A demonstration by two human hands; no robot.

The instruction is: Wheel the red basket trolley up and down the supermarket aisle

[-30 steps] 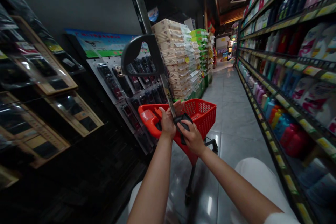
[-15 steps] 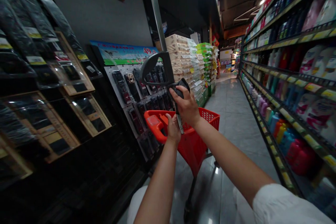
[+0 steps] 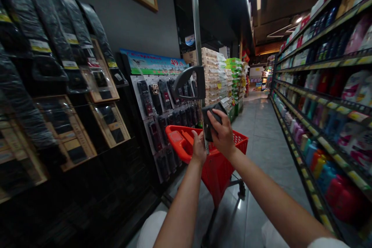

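A long silver metal pole (image 3: 196, 19) stands upright in front of me, with a grey D-shaped handle (image 3: 189, 82) on its left side. Just under that handle, my right hand (image 3: 223, 133) closes its fingers on a black flat piece (image 3: 213, 121) at the pole; how the two join is hidden. Lower down, my left hand (image 3: 199, 146) is around the pole's lower end, thumb pointing up and most fingers out of sight. Both hands are over the near end of a red plastic shopping cart (image 3: 214, 180).
On the left, wrapped belts (image 3: 43, 52) and boxed sets hang on a dark wall, beside a display panel (image 3: 157, 62) of packaged goods. Stacked cartons (image 3: 210, 69) stand further along. Shelves of bottles (image 3: 319, 112) line the right side of a grey tiled aisle (image 3: 267, 151).
The black piece has turned under my right hand and shows more of its flat face. My view has shifted left, so the pole, hands and cart sit further right.
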